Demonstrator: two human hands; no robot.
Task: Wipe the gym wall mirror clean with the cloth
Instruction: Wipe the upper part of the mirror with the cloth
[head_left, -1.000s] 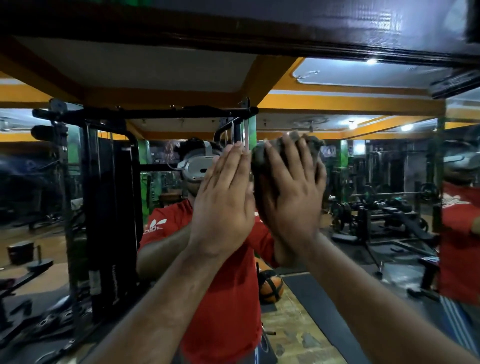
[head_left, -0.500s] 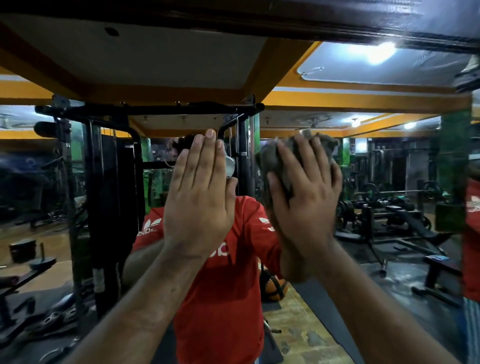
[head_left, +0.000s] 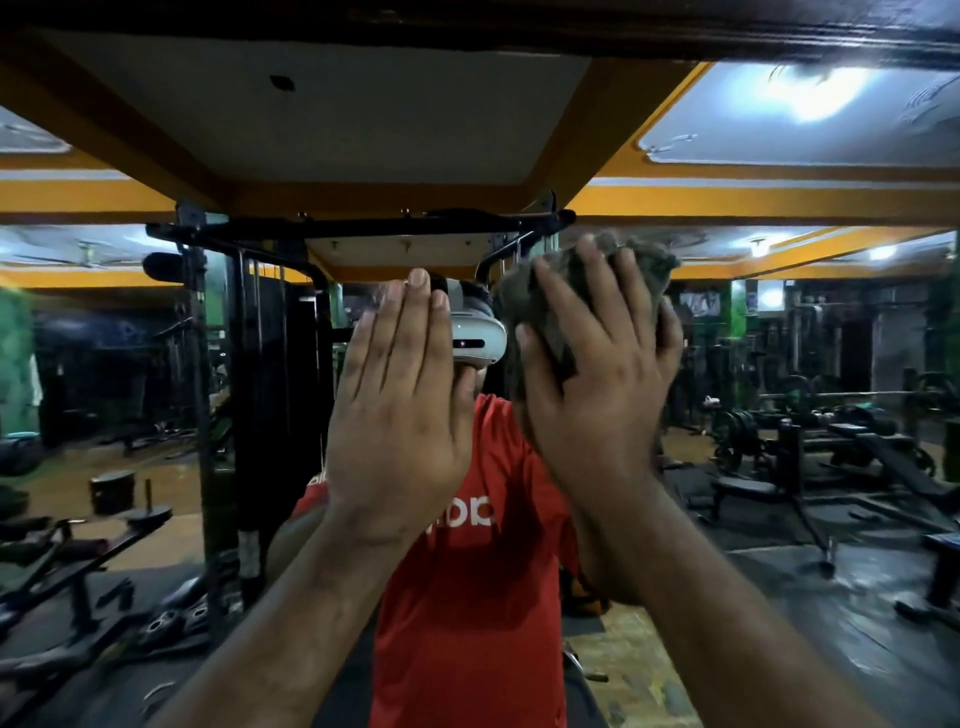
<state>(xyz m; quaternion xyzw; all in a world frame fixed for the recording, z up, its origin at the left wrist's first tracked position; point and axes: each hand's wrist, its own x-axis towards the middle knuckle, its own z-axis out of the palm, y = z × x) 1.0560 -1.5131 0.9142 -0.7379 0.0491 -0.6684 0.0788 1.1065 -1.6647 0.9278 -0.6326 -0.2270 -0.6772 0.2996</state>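
We note the right hand (head_left: 597, 395) raised, fingers spread and bent over a bunched grey cloth (head_left: 576, 306), pressing it flat vs. the wall mirror (head_left: 810, 467). Cloth sits at approx. head height, bulging above and left of the fingertips. Left hand (head_left: 400, 410) is up just beside it, fingers straight and together, palm toward the glass, gripping nothing; contact w/ glass we cannot confirm. Hands apart, narrow gap between. Behind them, reflected: a person in a red shirt (head_left: 467, 597) w/ white headset (head_left: 475, 338). Further out in the reflection: black cable machine (head_left: 249, 415) at left, benches (head_left: 779, 488) and weights at right, orange ceiling beams (head_left: 727, 200) overhead.
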